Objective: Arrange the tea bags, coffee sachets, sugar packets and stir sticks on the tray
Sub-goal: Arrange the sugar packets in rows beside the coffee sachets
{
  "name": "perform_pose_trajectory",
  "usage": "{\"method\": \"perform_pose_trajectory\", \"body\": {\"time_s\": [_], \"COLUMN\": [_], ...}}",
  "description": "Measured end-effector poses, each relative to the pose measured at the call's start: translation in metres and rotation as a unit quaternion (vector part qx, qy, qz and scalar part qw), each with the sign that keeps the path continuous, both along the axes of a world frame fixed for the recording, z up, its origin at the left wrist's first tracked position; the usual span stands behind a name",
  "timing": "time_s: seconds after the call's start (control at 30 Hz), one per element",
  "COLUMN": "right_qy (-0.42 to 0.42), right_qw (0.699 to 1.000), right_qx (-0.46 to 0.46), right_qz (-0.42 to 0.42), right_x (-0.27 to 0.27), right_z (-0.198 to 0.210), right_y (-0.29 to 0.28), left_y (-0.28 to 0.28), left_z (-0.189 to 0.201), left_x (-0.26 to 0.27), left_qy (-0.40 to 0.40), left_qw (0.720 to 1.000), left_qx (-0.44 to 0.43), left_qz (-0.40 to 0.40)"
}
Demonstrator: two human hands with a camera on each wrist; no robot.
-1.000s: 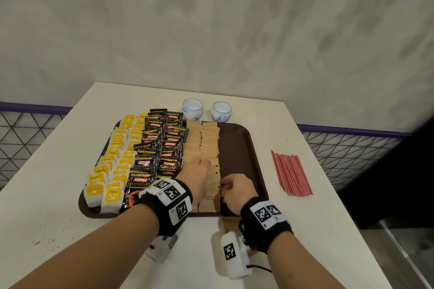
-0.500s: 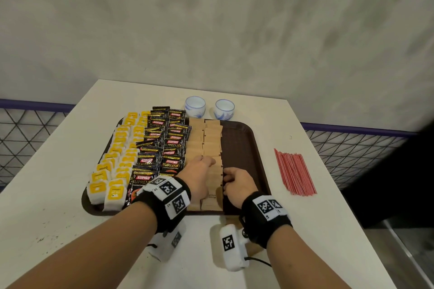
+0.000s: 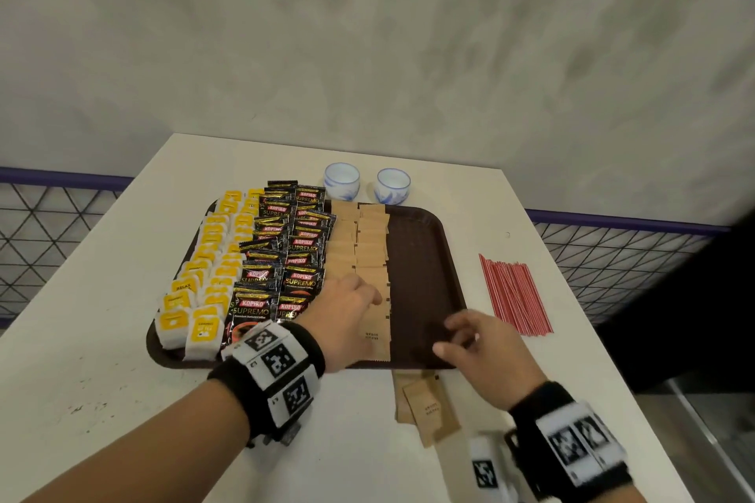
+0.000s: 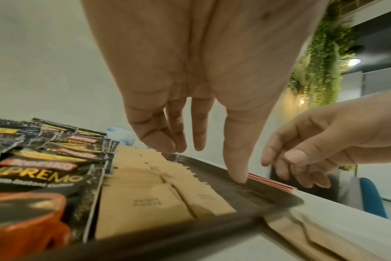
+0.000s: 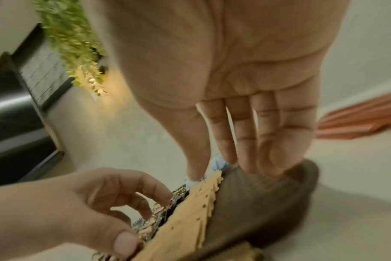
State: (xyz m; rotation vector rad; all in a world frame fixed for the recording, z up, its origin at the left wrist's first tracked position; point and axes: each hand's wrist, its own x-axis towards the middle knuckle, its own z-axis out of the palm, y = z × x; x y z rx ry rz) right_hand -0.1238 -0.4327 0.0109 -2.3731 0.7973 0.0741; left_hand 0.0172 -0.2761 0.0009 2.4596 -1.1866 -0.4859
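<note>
Tea bags (image 3: 196, 290), Kopiko sachets (image 3: 282, 257), most sugar packets (image 3: 359, 245) trayed; red stir sticks (image 3: 514, 294) wait centre-right; our fingers slack, holding nothing.

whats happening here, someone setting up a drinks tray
Yes. A person is filling a brown tray in columns: tea bags, coffee sachets, then sugar packets. The left hand rests on the sugar column; the right hand hovers open over the tray's bare side, holding nothing. A few spare packets and the stir sticks lie on the table, off the tray.
</note>
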Motion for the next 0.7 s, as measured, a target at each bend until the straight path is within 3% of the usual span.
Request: {"method": "perform_pose_trajectory", "body": {"time_s": [0.1,0.17,0.33,0.5,0.7], "right_qy": [0.122,0.159,0.084,0.087,0.04], "right_qw": [0.992,0.986,0.995,0.996,0.992], "right_qx": [-0.031,-0.042,-0.057,0.009,0.113], "right_qz": [-0.004,0.014,0.001,-0.003,-0.035], "right_x": [-0.026,-0.03,-0.021,-0.022,-0.034], "right_z": [0.007,0.001,-0.021,-0.03,-0.037], "right_y": [0.02,0.034,0.052,0.053,0.037], "left_y": [0.0,-0.007,-0.017,-0.012,-0.003], "left_z": [-0.002,-0.007,-0.008,-0.014,-0.024], "left_x": [-0.03,-0.048,-0.075,-0.092,-0.089], "left_qy": [-0.03,-0.049,-0.08,-0.079,0.049], "left_qw": [0.997,0.994,0.991,0.991,0.998], "left_qx": [0.021,0.046,0.081,0.086,-0.035], "left_qz": [-0.066,-0.089,-0.064,-0.07,0.026]}}
